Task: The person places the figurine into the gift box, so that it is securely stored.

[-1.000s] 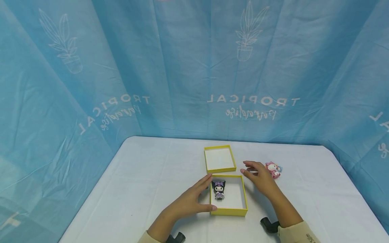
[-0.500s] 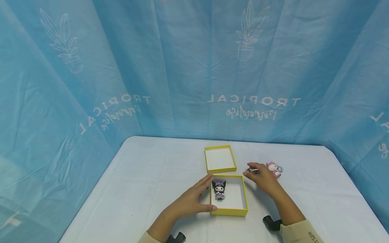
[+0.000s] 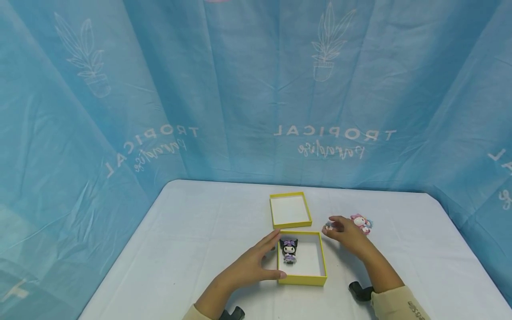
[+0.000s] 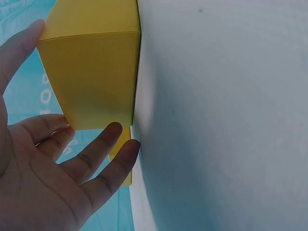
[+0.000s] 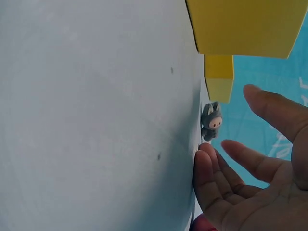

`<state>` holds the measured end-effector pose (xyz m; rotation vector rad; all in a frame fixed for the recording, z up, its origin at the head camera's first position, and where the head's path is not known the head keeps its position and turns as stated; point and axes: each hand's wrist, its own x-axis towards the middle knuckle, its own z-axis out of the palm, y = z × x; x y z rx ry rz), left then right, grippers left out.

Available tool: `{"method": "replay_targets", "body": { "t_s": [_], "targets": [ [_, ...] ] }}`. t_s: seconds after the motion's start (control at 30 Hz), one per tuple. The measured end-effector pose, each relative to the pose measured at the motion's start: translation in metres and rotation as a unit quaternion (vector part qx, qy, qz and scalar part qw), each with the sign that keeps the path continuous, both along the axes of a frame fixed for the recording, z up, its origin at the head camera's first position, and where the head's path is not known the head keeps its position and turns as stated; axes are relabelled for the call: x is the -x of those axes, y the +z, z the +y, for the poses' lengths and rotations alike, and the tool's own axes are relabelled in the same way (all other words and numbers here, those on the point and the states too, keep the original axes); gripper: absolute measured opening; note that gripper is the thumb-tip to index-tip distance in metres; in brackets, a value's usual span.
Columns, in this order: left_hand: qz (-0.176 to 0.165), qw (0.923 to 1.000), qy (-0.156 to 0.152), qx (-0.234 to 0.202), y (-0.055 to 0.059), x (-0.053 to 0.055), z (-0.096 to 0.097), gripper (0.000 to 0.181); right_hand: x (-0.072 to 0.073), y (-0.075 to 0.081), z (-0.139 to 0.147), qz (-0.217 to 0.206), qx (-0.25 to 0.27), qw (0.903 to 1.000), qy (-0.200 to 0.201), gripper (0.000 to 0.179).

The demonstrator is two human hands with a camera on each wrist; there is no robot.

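Note:
In the head view an open yellow box [image 3: 302, 279] with a white inside stands at the table's front middle. A black-and-purple figurine [image 3: 289, 251] lies in its left part. My left hand [image 3: 254, 264] spans the box's left side, thumb at the near corner and index finger at the far one; the other fingers stick out free in the left wrist view. Beyond the box, my right hand [image 3: 348, 233] reaches low over the table, fingers spread around a small grey long-eared figure [image 5: 215, 123]. The right wrist view shows that figure between thumb and fingers, apart from the fingertips.
A shallow yellow lid [image 3: 292, 224], white inside, lies just behind the box. Right of my right hand sits a pink-and-white figurine [image 3: 361, 223]. A white cloth covers the table [image 3: 208, 222], and blue printed curtains [image 3: 248, 89] hang behind and at the sides.
My right hand has shifted slightly to the right, and the small figure now shows at its fingertips. The left hand and the box have stayed put.

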<state>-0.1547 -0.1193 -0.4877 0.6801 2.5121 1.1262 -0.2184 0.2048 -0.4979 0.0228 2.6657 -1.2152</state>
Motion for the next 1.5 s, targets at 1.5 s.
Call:
{"method": "replay_targets", "body": {
  "t_s": [1.5],
  "targets": [
    [-0.007, 1.0000, 0.004, 0.005, 0.001, -0.001, 0.002, 0.105, 0.007, -0.011, -0.002, 0.005, -0.060, 0.9981, 0.017, 0.020]
  ]
}}
